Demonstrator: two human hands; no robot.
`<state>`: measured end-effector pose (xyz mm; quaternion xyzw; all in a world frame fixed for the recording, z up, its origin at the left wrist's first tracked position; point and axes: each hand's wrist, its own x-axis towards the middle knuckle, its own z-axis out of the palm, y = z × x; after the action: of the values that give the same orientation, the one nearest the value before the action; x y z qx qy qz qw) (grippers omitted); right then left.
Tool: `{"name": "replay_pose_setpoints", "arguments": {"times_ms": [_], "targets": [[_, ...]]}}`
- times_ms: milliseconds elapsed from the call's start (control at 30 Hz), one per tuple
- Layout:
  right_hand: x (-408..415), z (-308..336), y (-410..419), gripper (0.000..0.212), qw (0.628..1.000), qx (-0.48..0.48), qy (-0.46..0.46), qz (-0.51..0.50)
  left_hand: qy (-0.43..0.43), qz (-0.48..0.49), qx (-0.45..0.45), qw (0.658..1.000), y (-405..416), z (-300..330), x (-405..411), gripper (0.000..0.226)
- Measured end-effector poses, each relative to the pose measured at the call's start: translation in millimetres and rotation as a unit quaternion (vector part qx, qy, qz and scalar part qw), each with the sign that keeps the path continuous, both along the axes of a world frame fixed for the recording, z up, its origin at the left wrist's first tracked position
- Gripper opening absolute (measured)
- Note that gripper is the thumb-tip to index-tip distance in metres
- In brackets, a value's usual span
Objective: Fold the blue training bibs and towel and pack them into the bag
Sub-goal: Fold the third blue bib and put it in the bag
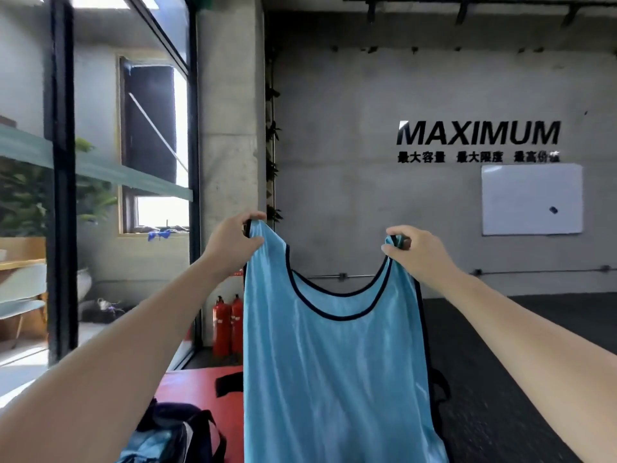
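We hold a light blue training bib (334, 372) with dark trim up in front of us, hanging full length between and below our hands, its scooped neckline sagging between the two shoulder straps. Below our left forearm lies a red mat (200, 385), and on its near end sits a dark bag (177, 432) with blue fabric showing inside, while two red fire extinguishers (228, 324) stand just beyond the mat. Our left hand (233, 243) pinches one shoulder strap and our right hand (417, 250) pinches the other.
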<state>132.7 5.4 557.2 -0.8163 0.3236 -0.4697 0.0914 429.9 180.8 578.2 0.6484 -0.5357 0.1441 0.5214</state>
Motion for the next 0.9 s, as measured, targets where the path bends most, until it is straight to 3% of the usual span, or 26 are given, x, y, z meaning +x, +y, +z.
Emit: {"name": "replay_pose_setpoints", "arguments": {"times_ms": [433,533,633,900], "targets": [[139.8,-212.3,-196.5,0.079,0.966,0.192,0.173,-0.002,0.072,0.053,0.197,0.976,-190.5,-215.7,140.6,0.053],[161.3,-257.7,-214.6,0.071,0.949,0.23,0.215,0.025,0.075,0.044,0.292,0.952,-217.3,-260.9,154.4,0.057],[171.4,-301.1,-221.9,0.079,0.932,0.256,0.255,0.023,0.074,0.05,0.403,0.911,-230.2,-305.4,159.9,0.058],[155.4,-364.7,-180.1,0.069,0.909,0.291,0.294,0.044,0.134,0.031,0.392,0.91,-190.0,-372.3,127.9,0.047]]}}
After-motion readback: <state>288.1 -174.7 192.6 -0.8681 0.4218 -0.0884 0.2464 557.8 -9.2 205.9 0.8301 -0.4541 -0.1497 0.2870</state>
